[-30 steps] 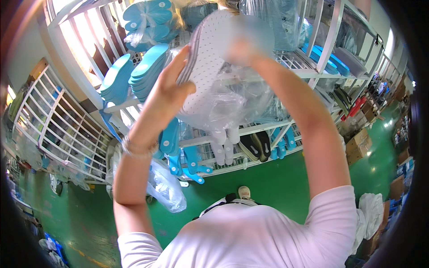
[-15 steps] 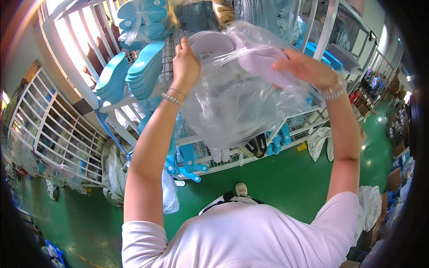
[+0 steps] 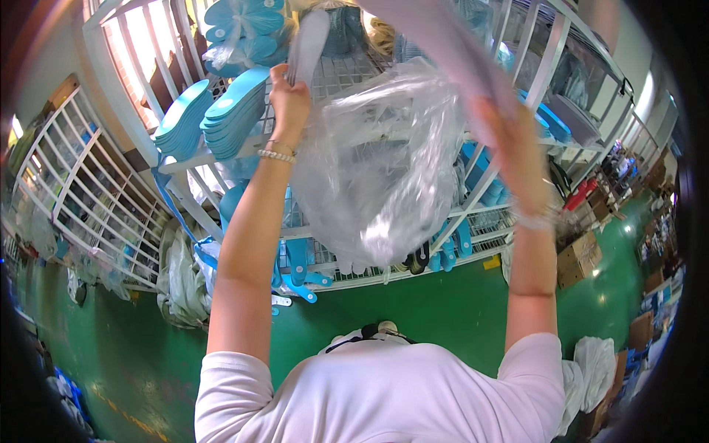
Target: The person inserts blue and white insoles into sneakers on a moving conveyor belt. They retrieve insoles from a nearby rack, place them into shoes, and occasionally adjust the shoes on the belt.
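Note:
At the shelf's height, my left hand [image 3: 289,103] is closed on the lower end of pale lilac-grey shoe insoles [image 3: 310,38], seen nearly edge-on. My right hand [image 3: 513,144], smeared by motion, grips the near end of another bunch of pale lilac insoles [image 3: 461,44], which slants up past the top edge of the view. Between my hands hangs a clear, crumpled plastic bag [image 3: 377,166]; the shelf shows through it. How many insoles each hand holds cannot be made out.
Stacks of blue insoles [image 3: 235,111] stand left on the white wire rack [image 3: 543,66], with bagged blue insoles [image 3: 244,29] behind. More blue pieces [image 3: 298,258] hang from the lower shelf. A white barred rack [image 3: 88,192] is at left; a cardboard box [image 3: 580,258] sits right on the green floor.
The lilac insoles, earlier together in the plastic between my hands, are now split between both hands. My right hand has swung its bunch upward; the bag hangs lower, without insoles visible in it.

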`<state>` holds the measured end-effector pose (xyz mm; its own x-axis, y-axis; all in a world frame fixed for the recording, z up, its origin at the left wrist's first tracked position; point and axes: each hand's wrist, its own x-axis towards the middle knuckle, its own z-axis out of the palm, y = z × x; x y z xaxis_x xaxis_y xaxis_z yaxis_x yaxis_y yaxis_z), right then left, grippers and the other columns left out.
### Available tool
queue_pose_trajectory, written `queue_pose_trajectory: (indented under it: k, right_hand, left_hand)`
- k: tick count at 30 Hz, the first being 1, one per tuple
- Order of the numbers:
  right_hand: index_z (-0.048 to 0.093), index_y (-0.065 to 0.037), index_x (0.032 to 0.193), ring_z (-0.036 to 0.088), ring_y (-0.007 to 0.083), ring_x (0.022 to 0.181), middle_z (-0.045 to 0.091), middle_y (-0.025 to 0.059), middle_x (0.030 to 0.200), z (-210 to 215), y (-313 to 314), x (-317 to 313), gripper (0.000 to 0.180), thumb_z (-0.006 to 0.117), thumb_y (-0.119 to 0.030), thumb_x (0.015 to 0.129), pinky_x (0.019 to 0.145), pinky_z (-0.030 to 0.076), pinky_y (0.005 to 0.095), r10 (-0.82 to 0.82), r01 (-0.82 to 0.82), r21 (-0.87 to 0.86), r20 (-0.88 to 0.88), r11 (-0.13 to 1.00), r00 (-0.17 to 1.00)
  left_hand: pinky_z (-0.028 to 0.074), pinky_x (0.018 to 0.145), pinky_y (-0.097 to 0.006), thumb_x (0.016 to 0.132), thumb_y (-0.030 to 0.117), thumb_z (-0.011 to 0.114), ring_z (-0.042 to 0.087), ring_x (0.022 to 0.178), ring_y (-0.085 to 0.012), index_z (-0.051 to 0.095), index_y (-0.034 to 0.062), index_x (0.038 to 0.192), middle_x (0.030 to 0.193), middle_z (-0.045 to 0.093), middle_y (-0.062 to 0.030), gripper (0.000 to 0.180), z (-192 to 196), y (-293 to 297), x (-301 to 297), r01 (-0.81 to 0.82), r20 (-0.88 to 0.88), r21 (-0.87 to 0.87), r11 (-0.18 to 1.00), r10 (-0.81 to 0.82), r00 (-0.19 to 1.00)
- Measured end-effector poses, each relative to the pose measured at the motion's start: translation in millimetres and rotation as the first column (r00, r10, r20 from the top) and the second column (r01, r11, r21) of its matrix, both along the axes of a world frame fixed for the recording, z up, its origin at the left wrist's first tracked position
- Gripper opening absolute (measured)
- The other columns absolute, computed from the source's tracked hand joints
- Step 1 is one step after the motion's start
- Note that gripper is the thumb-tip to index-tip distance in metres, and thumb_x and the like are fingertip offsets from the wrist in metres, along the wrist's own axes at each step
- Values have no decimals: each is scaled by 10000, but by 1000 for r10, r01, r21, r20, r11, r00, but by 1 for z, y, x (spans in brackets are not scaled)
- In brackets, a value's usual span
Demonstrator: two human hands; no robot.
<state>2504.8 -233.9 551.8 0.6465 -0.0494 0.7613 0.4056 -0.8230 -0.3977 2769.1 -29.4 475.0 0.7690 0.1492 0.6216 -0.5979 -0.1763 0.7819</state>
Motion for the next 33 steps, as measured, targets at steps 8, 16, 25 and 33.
queue_pose_trajectory:
  k: [8, 16, 25, 33]
  right_hand:
    - [336, -142, 1299, 603, 325, 674, 527, 211, 933, -53, 93, 166, 575, 551, -303, 790, 549, 492, 403, -82, 114, -329, 109, 937, 991]
    - [326, -133, 1319, 548, 349, 923, 478, 195, 1122, -56, 54, 149, 689, 584, -421, 748, 785, 431, 453, 16, 11, -479, 53, 878, 998]
    - [570, -29, 1040, 536, 309, 967, 588, 147, 1026, -115, -54, 118, 306, 597, -209, 794, 852, 383, 389, 105, -42, -468, 110, 883, 988]
    - [420, -4, 1218, 442, 241, 1110, 470, 143, 1194, -196, -171, 155, 467, 395, -346, 901, 921, 382, 388, 374, -403, 874, 289, 271, 881]
  left_hand:
    - [467, 784, -356, 799, 147, 436, 549, 920, -235, 407, 72, 1145, 1014, 548, -125, 355, 11, -15, -16, 693, 273, -659, 294, -764, 584]
    - [427, 870, -378, 805, 192, 536, 518, 1001, -244, 413, 81, 1167, 1101, 539, -125, 398, 9, -33, -41, 645, 176, -559, 521, -686, 706]
    - [355, 903, -381, 643, -21, 477, 467, 1001, -287, 571, 35, 1031, 1048, 577, -111, 403, 5, 21, -90, -398, 681, 223, 890, 150, 717]
    - [463, 827, -418, 708, 188, 544, 536, 1008, -298, 299, -39, 1281, 1171, 474, -266, 663, -60, 212, -371, -16, 343, -462, 887, 195, 919]
